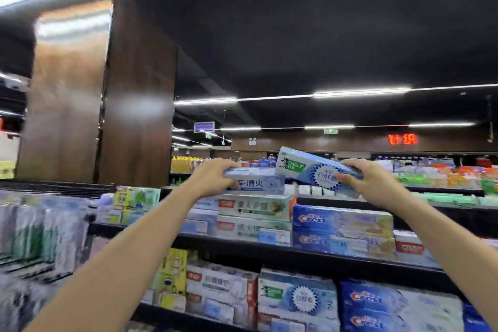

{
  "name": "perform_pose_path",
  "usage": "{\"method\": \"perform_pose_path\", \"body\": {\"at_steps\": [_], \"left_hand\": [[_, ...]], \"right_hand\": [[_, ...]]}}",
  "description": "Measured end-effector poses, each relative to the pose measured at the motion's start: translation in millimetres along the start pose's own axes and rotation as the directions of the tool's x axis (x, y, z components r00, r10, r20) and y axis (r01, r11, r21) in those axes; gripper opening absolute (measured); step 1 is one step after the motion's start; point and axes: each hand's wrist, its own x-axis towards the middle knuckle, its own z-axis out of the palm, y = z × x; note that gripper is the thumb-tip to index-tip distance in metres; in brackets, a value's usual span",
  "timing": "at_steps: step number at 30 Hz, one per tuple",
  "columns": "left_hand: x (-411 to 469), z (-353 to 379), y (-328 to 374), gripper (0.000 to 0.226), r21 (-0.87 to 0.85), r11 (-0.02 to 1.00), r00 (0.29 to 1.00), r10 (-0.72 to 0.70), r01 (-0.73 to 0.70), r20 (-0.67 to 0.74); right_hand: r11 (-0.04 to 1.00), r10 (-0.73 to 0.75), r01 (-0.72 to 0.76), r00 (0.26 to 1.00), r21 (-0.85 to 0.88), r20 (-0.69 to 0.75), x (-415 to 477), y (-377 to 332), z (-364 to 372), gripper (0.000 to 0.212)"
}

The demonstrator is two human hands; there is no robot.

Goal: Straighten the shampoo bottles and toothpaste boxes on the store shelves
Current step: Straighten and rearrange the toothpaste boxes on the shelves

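My right hand [366,178] grips the right end of a white and blue Darlie toothpaste box [310,168], held tilted above the top of the stack. My left hand [215,174] grips the left end of a pale blue toothpaste box [258,182] that lies flat on the top row. Under them sit green and white toothpaste boxes [254,207] and blue Crest boxes [342,219] on the upper shelf [242,244]. More Darlie and Crest boxes [372,302] fill the shelf below.
Blurred toothbrush packs [40,226] hang on the left. A brown pillar [102,94] rises behind the shelves. Further aisles with goods [444,172] and a red sign [402,139] lie beyond, under a dark ceiling with strip lights.
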Motion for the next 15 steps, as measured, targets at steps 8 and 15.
{"method": "perform_pose_path", "body": {"at_steps": [8,15], "left_hand": [[-1,-57,-177,0.045,0.108,0.994,0.990,-0.023,0.008,0.140],[22,-46,-233,0.056,0.047,0.995,0.946,0.070,-0.089,0.317]], "right_hand": [[0.999,0.044,-0.043,0.996,0.012,-0.079,32,-109,110,0.032],[0.989,0.150,-0.150,0.984,0.013,-0.096,40,-147,148,0.053]]}}
